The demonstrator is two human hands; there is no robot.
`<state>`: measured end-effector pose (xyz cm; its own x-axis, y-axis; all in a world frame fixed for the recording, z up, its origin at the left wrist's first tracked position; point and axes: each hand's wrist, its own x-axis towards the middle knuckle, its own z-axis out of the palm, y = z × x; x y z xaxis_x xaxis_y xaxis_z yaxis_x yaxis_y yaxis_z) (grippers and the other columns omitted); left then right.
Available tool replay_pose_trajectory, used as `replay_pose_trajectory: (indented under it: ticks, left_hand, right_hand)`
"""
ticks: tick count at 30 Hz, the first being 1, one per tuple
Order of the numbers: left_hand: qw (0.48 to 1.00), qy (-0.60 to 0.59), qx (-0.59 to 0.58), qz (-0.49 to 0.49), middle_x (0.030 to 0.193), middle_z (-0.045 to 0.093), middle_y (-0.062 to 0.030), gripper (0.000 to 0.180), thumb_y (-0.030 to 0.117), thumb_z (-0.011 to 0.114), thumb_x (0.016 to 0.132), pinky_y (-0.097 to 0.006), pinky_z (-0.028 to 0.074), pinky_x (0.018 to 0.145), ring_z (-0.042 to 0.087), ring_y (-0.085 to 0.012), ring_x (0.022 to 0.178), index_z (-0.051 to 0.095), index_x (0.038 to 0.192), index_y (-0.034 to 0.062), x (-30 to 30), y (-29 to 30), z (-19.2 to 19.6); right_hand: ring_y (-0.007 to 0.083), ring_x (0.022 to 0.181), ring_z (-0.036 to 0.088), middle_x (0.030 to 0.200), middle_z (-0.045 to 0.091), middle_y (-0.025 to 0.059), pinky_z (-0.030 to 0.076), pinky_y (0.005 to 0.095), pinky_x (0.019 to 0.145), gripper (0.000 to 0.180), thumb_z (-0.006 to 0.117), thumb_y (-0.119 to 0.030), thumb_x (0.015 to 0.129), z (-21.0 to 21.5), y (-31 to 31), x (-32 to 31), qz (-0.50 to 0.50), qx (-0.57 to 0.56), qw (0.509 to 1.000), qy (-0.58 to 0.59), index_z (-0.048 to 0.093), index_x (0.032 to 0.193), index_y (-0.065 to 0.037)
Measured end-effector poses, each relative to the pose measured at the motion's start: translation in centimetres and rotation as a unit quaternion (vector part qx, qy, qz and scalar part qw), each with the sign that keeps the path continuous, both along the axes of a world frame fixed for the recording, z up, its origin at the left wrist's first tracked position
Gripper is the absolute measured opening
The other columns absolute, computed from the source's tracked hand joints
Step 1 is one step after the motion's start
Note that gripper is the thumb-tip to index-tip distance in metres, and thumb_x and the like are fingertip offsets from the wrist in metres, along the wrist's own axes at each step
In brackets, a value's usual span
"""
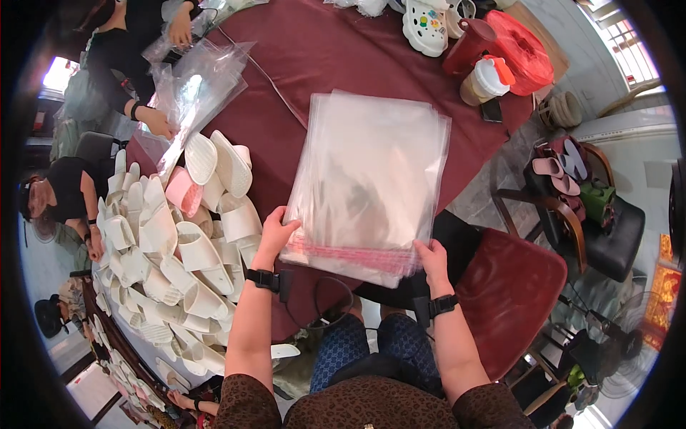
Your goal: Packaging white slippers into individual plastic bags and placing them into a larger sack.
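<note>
A stack of clear plastic bags (368,171) with red printing along the near edge lies over the front of the table, its near end past the table's edge. My left hand (276,232) grips the stack's near left corner, thumb on top. At the near right corner my right hand (432,263) pinches the same stack, its thumb above the edge. Both hands' other fingers are mostly hidden under the bags. To the left of my left hand, white slide slippers (204,257) are heaped, with a pink slipper (184,191) among them.
A maroon cloth covers the table (336,43). At its far right stand a lidded cup (486,82), a red plastic roll (525,53) and white clogs (425,28). A co-worker's hand (153,120) holds clear bags (204,79) at far left. A red chair (507,293) stands at right.
</note>
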<state>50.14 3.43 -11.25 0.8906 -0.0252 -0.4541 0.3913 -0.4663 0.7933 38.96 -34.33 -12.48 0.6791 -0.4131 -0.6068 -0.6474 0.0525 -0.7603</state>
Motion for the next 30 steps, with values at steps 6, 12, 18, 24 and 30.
replay_pose_trajectory:
  ticks: [6,12,18,24,30]
  left_hand:
    - [0.998,0.03,-0.042,0.029,0.095,0.066,-0.0063,0.03,0.009,0.068,0.081,-0.028,0.049,0.077,0.061,-0.0127,0.084,0.06,0.107,-0.0036,0.0,-0.5,-0.6]
    - [0.985,0.053,-0.132,0.095,0.089,0.067,-0.005,0.03,0.012,0.07,0.081,-0.026,0.048,0.072,0.061,-0.0106,0.078,0.063,0.105,-0.0041,-0.4,-0.8,0.0]
    - [0.989,0.066,-0.108,0.076,0.086,0.066,-0.0035,0.031,0.013,0.071,0.079,-0.026,0.047,0.068,0.058,-0.0091,0.075,0.065,0.104,-0.0039,-0.1,-1.0,-0.6]
    - [0.998,-0.007,0.063,0.029,0.084,0.069,-0.0109,0.045,0.026,0.078,0.068,-0.032,0.05,0.071,0.065,-0.0191,0.077,0.066,0.101,-0.0014,-0.6,-1.0,-1.9]
    - [0.987,-0.017,0.161,0.01,0.09,0.07,-0.016,0.045,0.03,0.078,0.068,-0.038,0.051,0.075,0.068,-0.0271,0.085,0.066,0.097,-0.0013,0.0,-3.3,0.6]
  right_hand:
    - [0.0092,0.07,0.056,0.082,0.062,0.0028,0.045,0.0243,0.063,0.02,0.069,-0.013,0.084,0.5,-1.8,0.3,-0.029,0.07,0.997,0.011,0.06,0.093,0.002]
    - [0.0099,0.072,0.057,0.085,0.064,0.0041,0.047,0.0247,0.066,0.021,0.068,-0.011,0.083,0.3,-4.3,1.2,-0.05,0.029,0.998,0.017,0.06,0.098,0.002]
    - [0.0132,0.083,0.061,0.095,0.067,0.0072,0.047,0.0274,0.075,0.033,0.071,-0.016,0.081,1.0,-4.4,1.6,-0.009,0.085,0.996,0.015,0.062,0.106,0.004]
    - [0.0163,0.084,0.063,0.099,0.068,0.0109,0.049,0.03,0.079,0.038,0.074,-0.014,0.078,1.0,-1.9,1.4,0.026,0.07,0.997,-0.006,0.062,0.108,0.005]
    - [0.0173,0.085,0.064,0.098,0.068,0.0108,0.049,0.0309,0.079,0.037,0.073,-0.011,0.077,0.9,-3.4,1.1,0.011,0.079,0.997,0.007,0.062,0.109,0.005]
